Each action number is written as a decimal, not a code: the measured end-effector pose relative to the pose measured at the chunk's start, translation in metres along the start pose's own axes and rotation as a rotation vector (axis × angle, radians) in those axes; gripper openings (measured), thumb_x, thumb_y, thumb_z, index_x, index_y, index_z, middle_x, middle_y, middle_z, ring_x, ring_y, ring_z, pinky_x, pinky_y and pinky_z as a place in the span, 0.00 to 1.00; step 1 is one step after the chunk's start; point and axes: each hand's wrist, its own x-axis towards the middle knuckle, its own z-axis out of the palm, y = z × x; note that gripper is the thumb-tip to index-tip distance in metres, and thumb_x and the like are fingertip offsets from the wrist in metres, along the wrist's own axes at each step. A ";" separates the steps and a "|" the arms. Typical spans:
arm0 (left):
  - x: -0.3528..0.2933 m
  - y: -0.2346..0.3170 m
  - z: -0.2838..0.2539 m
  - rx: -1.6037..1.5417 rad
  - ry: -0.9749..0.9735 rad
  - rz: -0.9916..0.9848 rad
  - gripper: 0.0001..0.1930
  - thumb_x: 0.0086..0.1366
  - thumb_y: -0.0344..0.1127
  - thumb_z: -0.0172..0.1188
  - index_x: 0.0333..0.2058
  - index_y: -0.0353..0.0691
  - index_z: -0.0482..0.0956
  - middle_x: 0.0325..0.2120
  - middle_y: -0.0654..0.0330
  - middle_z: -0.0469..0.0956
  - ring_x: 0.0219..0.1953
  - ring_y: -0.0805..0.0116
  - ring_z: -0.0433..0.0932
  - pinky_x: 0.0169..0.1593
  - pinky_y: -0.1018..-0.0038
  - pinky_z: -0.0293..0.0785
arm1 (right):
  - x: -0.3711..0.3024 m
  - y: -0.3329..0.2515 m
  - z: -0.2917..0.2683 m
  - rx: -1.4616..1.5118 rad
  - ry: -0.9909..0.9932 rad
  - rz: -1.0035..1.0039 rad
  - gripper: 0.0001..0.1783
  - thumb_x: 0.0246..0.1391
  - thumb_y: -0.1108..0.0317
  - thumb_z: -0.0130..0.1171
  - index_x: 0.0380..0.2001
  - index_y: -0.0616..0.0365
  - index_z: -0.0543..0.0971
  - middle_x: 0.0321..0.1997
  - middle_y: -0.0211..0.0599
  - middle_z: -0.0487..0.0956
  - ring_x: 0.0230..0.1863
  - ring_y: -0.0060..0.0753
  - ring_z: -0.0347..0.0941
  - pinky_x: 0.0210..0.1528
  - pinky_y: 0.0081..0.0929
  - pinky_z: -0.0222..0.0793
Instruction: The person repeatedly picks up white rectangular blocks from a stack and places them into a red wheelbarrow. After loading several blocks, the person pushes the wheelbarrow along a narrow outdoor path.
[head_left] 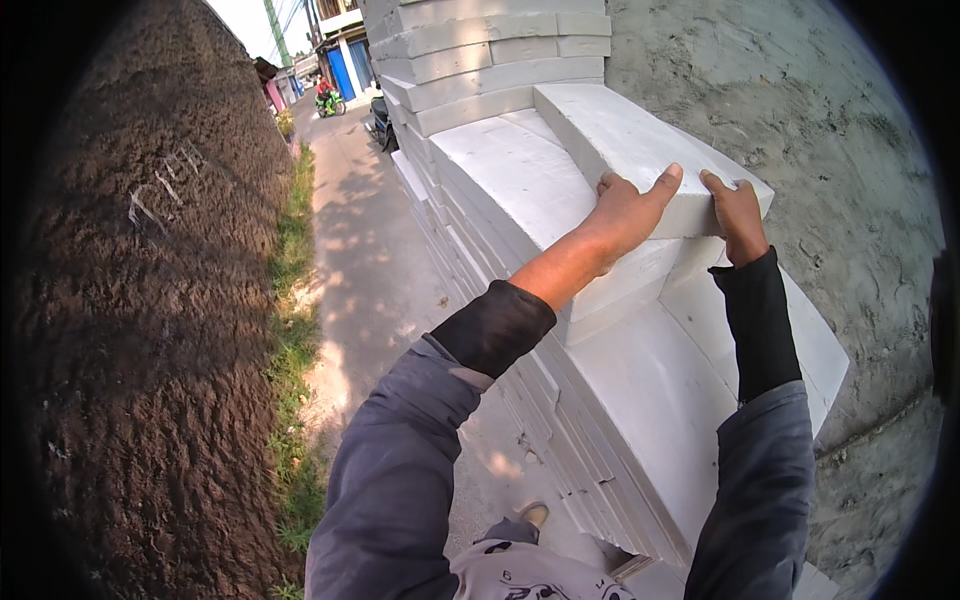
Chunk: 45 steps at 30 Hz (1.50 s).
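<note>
A long white lightweight concrete block (640,135) lies on top of a stack of the same blocks, its near end facing me. My left hand (632,215) is closed on the left of that end, thumb up along the top edge. At the right corner, my right hand (738,215) grips the same block, its thumb on the top edge and the other fingers partly hidden. Left of the held block lies another white block (510,170). Nearer to me the stack steps down to a lower layer of blocks (650,390) under my forearms.
Taller layers of blocks (500,45) rise at the far end. A rough grey wall (860,200) runs close along the right. To the left are a paved lane (370,230), a grass strip (292,350) and a dark wall (150,300). A motorcycle rider (328,95) is far down the lane.
</note>
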 end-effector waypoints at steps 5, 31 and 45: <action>-0.035 0.004 0.042 0.072 -0.018 0.054 0.66 0.69 0.73 0.51 0.65 0.02 0.35 0.66 0.15 0.48 0.73 0.30 0.53 0.71 0.54 0.61 | -0.041 0.000 -0.056 0.033 -0.057 0.028 0.54 0.54 0.47 0.68 0.68 0.82 0.60 0.63 0.70 0.73 0.61 0.55 0.75 0.62 0.39 0.70; -0.224 0.001 0.074 0.094 -0.379 0.371 0.46 0.75 0.61 0.54 0.64 0.11 0.63 0.62 0.25 0.67 0.69 0.41 0.65 0.71 0.55 0.60 | -0.239 0.046 -0.219 0.825 -0.102 0.376 0.33 0.62 0.56 0.67 0.64 0.59 0.67 0.62 0.43 0.71 0.62 0.44 0.73 0.64 0.60 0.68; 0.218 -0.020 -0.092 -0.053 0.140 -0.113 0.59 0.61 0.71 0.61 0.77 0.40 0.44 0.75 0.37 0.41 0.73 0.25 0.50 0.66 0.33 0.59 | -0.246 0.039 -0.218 0.734 0.144 0.387 0.35 0.65 0.54 0.64 0.63 0.66 0.65 0.59 0.47 0.70 0.65 0.42 0.65 0.69 0.43 0.61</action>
